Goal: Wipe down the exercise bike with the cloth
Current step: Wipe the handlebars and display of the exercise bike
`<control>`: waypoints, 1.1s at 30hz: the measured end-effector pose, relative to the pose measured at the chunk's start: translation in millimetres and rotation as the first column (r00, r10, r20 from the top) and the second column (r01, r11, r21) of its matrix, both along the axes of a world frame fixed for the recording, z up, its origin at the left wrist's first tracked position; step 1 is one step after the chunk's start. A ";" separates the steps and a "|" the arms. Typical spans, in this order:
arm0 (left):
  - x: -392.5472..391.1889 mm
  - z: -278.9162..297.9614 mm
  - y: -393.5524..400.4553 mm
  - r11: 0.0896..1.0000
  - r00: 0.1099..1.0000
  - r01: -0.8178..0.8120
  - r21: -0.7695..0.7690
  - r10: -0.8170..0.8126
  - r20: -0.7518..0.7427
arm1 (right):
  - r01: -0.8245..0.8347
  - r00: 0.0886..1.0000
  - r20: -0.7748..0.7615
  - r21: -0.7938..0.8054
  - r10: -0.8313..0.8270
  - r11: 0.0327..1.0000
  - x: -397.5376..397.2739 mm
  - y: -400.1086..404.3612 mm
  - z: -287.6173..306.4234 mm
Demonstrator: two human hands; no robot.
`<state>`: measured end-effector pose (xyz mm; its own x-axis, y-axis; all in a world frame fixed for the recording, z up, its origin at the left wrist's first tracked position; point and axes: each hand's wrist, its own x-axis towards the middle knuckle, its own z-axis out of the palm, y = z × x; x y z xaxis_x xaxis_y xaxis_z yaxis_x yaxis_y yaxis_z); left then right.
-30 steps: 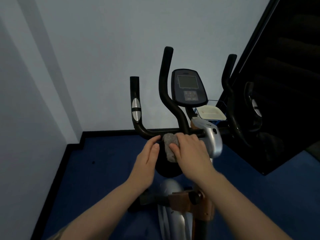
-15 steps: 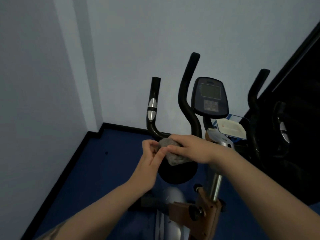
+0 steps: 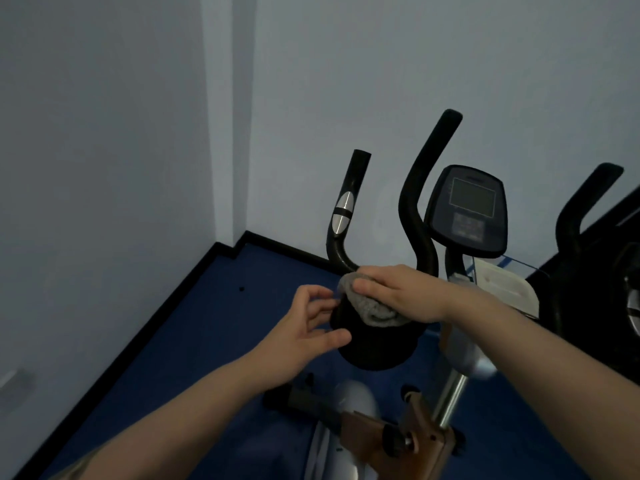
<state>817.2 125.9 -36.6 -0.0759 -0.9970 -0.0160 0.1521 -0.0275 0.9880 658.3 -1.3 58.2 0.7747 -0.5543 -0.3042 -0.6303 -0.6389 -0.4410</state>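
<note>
right hand (image 3: 401, 292) pressing grey cloth (image 3: 367, 306) onto bike handlebar (image 3: 341, 251), fingers together | left hand (image 3: 311, 323) hovering beside; fingers spreading, loosely curled

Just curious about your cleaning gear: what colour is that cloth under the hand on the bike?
Grey, a soft fuzzy cloth under the right hand, seen in the head view.

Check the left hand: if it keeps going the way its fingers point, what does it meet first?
Probably the grey cloth under the right hand, or the black seat beneath it. The left hand has fingers aimed right at both, close by; depth is unclear.
</note>
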 end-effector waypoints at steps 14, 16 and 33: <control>4.7 -3.6 -4.5 1.000 0.998 0.009 0.025 -0.010 0.060 | 0.028 0.999 -0.011 -0.439 -0.036 0.898 2.8 15.4 -28.1; 5.3 -6.3 -6.6 1.000 1.000 0.006 0.029 -0.006 0.029 | 0.022 0.999 0.032 -0.366 -0.011 0.930 11.8 18.0 -23.5; 41.8 5.3 -55.7 0.894 0.856 0.447 -0.015 -0.423 0.295 | 0.312 0.897 0.293 0.114 -0.332 0.943 1.4 31.2 -18.8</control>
